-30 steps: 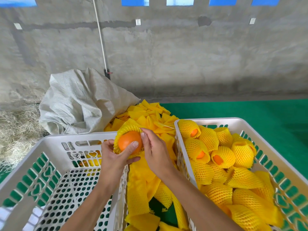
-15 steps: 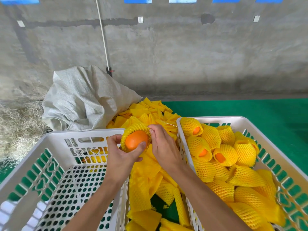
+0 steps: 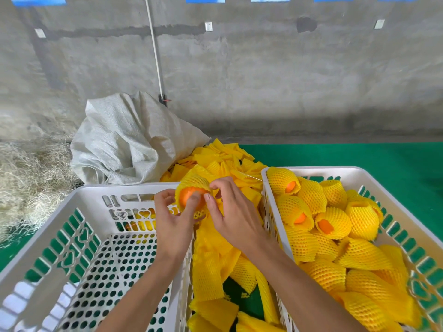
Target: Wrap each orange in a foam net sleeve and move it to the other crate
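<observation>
An orange [image 3: 188,196] sits mostly inside a yellow foam net sleeve [image 3: 191,182], held above the gap between two white crates. My left hand [image 3: 173,224] holds it from below, thumb on the bare fruit. My right hand [image 3: 231,212] pinches the sleeve's rim at the right side. The left crate [image 3: 72,200] shows only its perforated floor. The right crate [image 3: 354,172] is filled with several sleeved oranges [image 3: 332,225].
A pile of loose yellow foam sleeves [image 3: 215,255] fills the gap between the crates and spreads behind them. A grey woven sack [image 3: 127,140] lies behind the left crate, straw [image 3: 26,178] to its left. Green matting [image 3: 347,156] and a concrete wall are beyond.
The sleeve has been drawn further over the orange, leaving less fruit bare. My right hand's fingers have curled onto the sleeve's rim. The view has shifted slightly.
</observation>
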